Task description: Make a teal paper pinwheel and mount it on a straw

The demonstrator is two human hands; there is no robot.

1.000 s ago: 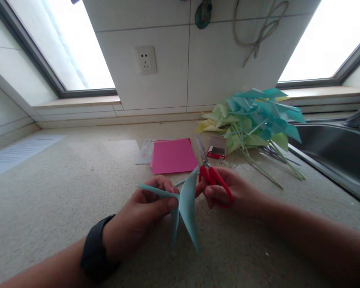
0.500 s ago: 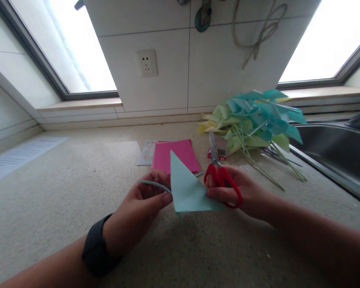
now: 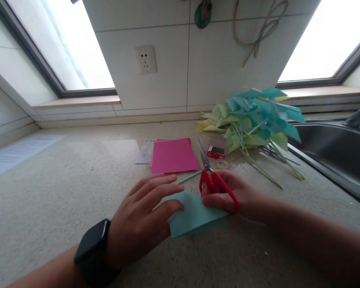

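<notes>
My right hand (image 3: 231,194) is closed around the red handles of a pair of scissors (image 3: 208,170), blades pointing up and away. Its thumb also pinches the right side of a folded sheet of light blue paper (image 3: 192,214). Beside the paper's left edge is my left hand (image 3: 150,212), fingers spread, with the thumb lying against the sheet. A dark watch (image 3: 93,244) is on the left wrist. Behind the paper lies a thin pale blue stick (image 3: 189,177), partly hidden by the right hand and scissors.
Pink paper squares (image 3: 174,156) lie stacked behind my hands. To their right are a small red box (image 3: 216,152) and a pale loop (image 3: 222,164). Blue, green and yellow paper pinwheels (image 3: 258,116) on sticks are piled near the sink (image 3: 333,148). A printed sheet (image 3: 21,154) lies far left.
The left fingers have opened out, and the thin strip they held is out of sight. The paper has tipped down from its upright pose. Scissors and right hand have shifted slightly left.
</notes>
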